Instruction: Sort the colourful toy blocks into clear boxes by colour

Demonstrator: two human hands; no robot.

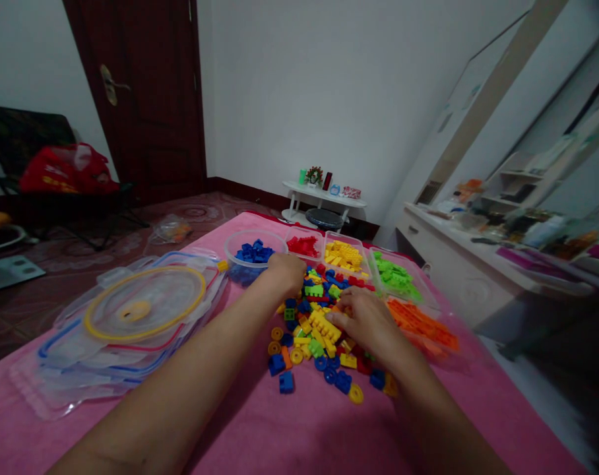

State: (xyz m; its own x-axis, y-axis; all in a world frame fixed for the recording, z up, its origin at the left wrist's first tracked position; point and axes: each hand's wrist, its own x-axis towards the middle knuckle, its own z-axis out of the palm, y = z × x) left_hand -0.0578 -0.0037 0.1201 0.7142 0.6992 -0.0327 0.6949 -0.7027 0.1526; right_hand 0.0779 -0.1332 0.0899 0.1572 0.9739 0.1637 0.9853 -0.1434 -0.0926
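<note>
A mixed pile of plastic building blocks [319, 343] lies on a pink cloth. My left hand [287, 272] is over the pile's far left side, next to a round clear tub [231, 254] with blue blocks in it. Its fingers curl down away from me, and whatever they hold is hidden. My right hand [366, 315] reaches into the right side of the pile. Its thumb and bent fingers close at the end of a long yellow block [324, 325]. Loose wheels and blue blocks [286, 382] lie at the near edge.
Clear boxes of red blocks [303, 247], yellow blocks [344, 256], green blocks [396, 276] and orange blocks [423, 324] curve around the pile's far and right sides. Stacked clear lids [146, 303] lie at left. A dresser [458, 264] stands beyond the right side.
</note>
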